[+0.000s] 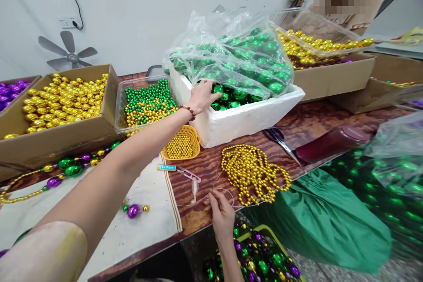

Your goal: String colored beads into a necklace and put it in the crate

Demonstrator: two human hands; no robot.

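Observation:
My left hand [202, 96], with a beaded bracelet [191, 112] at the wrist, reaches over the corner of a white foam box [231, 123]. Its thumb stands apart from the fingers, beside large shiny green beads [236, 95] under a clear plastic bag [205, 68]. Nothing shows in its grasp, though the fingertips are partly hidden. Near the table's front edge, my right hand [223, 218] pinches a thin pale thread [231, 194], which loops beside it. Close to that hand lie pink-handled snips [190, 174] and a heap of gold bead strings [253, 172].
Around the box stand a yellow basket [198, 139] of small gold beads, a clear tub [119, 105] and a carton [110, 92]. Scissors [280, 141] lie right. A purple bead [133, 210] rests on white cloth [155, 211]. A person [350, 22] is behind the boxes.

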